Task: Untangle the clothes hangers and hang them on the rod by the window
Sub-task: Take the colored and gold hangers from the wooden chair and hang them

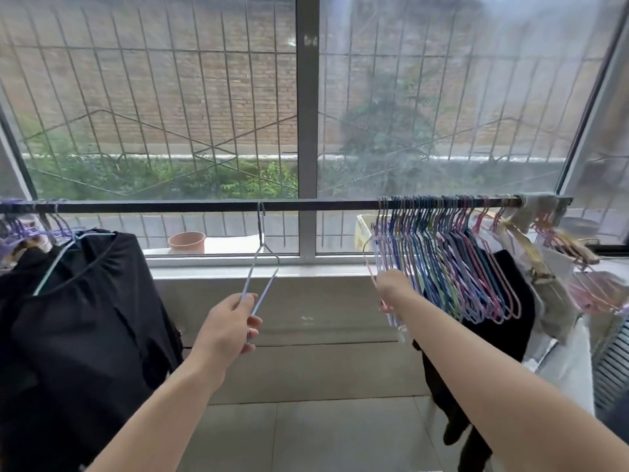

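A dark rod (204,206) runs across in front of the window. One pale blue wire hanger (262,264) hangs from it by its hook near the middle, and my left hand (226,327) pinches its lower end. To the right, a dense bunch of coloured wire hangers (442,253) hangs on the rod. My right hand (394,287) holds the leftmost hangers of that bunch, a pink one among them.
Black garments hang on hangers at the left (78,301) and behind the bunch at the right (510,301). A pink pot (187,241) stands on the sill. More pink hangers and cloth (558,247) crowd the rod's right end. Tiled floor lies below.
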Tool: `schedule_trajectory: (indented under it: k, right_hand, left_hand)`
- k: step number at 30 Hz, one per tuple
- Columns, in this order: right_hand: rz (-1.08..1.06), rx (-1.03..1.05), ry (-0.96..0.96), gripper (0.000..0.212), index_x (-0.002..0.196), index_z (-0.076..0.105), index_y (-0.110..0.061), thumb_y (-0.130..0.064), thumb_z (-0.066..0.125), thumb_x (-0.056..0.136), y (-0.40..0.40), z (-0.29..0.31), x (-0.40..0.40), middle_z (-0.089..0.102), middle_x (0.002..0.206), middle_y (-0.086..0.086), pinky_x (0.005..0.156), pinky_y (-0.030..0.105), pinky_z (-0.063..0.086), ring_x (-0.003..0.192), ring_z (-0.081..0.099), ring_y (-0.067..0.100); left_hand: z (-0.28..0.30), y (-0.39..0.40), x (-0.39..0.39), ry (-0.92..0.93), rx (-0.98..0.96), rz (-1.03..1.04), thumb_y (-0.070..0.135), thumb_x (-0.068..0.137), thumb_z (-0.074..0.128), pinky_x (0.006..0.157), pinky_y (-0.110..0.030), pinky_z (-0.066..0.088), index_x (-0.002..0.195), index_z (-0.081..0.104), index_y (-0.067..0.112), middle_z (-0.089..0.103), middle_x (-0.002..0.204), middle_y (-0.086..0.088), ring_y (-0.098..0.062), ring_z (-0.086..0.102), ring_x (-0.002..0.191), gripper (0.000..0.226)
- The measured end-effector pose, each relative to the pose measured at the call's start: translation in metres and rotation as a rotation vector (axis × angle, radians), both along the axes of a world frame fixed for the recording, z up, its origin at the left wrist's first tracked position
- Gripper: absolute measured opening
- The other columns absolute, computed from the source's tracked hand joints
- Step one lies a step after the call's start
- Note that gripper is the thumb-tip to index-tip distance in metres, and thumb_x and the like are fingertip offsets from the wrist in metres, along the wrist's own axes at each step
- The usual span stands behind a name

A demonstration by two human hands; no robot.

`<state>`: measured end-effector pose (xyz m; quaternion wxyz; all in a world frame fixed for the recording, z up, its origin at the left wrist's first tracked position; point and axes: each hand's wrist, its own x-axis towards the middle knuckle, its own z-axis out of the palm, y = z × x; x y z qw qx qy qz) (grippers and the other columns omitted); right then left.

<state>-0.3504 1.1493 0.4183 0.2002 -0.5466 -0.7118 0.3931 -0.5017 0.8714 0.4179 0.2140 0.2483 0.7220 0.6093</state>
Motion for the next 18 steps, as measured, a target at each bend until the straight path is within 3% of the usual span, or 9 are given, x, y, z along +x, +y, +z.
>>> schedule_trajectory:
  k: [3, 6, 9, 14, 18]
  right_hand:
    - [0.059, -0.063, 0.088, 0.020, 0.115, 0.053, -0.005, -0.014, 0.047, 0.098, -0.007, 0.015, 0.030, 0.063, 0.108, 0.021, 0.068, 0.047, 0.064, 0.090, 0.069, 0.035]
    - [0.110, 0.083, 0.021, 0.015, 0.114, 0.050, -0.014, -0.020, 0.049, 0.101, -0.015, 0.030, 0.072, 0.060, 0.105, 0.010, 0.080, 0.048, 0.062, 0.094, 0.067, 0.029]
    - [0.151, 0.081, 0.041, 0.013, 0.116, 0.050, -0.016, -0.019, 0.048, 0.104, -0.011, 0.039, 0.102, 0.059, 0.105, 0.004, 0.087, 0.047, 0.060, 0.096, 0.066, 0.027]
    - [0.200, 0.086, 0.049, 0.015, 0.116, 0.055, -0.017, -0.019, 0.050, 0.103, -0.007, 0.054, 0.131, 0.061, 0.108, 0.004, 0.088, 0.045, 0.060, 0.096, 0.067, 0.024]
    - [0.204, 0.085, 0.041, 0.017, 0.119, 0.056, -0.015, -0.018, 0.048, 0.104, -0.006, 0.052, 0.150, 0.061, 0.108, 0.004, 0.080, 0.036, 0.061, 0.094, 0.067, 0.021]
  left_hand:
    - [0.000, 0.022, 0.016, 0.013, 0.018, -0.028, 0.035, 0.107, 0.042, 0.070, -0.038, 0.058, 0.110, 0.066, 0.027, 0.069, 0.096, -0.011, -0.024, 0.063, 0.081, 0.025]
    - [0.000, 0.053, 0.035, 0.018, 0.040, -0.067, 0.033, 0.107, 0.040, 0.064, -0.036, 0.056, 0.110, 0.065, 0.025, 0.068, 0.097, -0.012, -0.023, 0.063, 0.080, 0.026]
    - [-0.002, 0.098, 0.056, 0.066, 0.032, -0.103, 0.032, 0.107, 0.041, 0.063, -0.040, 0.052, 0.107, 0.064, 0.014, 0.064, 0.089, -0.009, -0.020, 0.060, 0.068, 0.029]
    - [-0.007, 0.179, 0.075, 0.136, -0.012, -0.135, 0.048, 0.094, 0.036, 0.079, -0.058, 0.055, 0.089, 0.061, 0.020, 0.058, 0.075, -0.001, -0.027, 0.053, 0.071, 0.037]
    - [-0.015, 0.224, 0.081, 0.151, -0.114, -0.145, 0.040, 0.102, 0.033, 0.088, -0.056, 0.057, 0.094, 0.059, 0.019, 0.062, 0.096, -0.013, -0.039, 0.063, 0.095, 0.034]
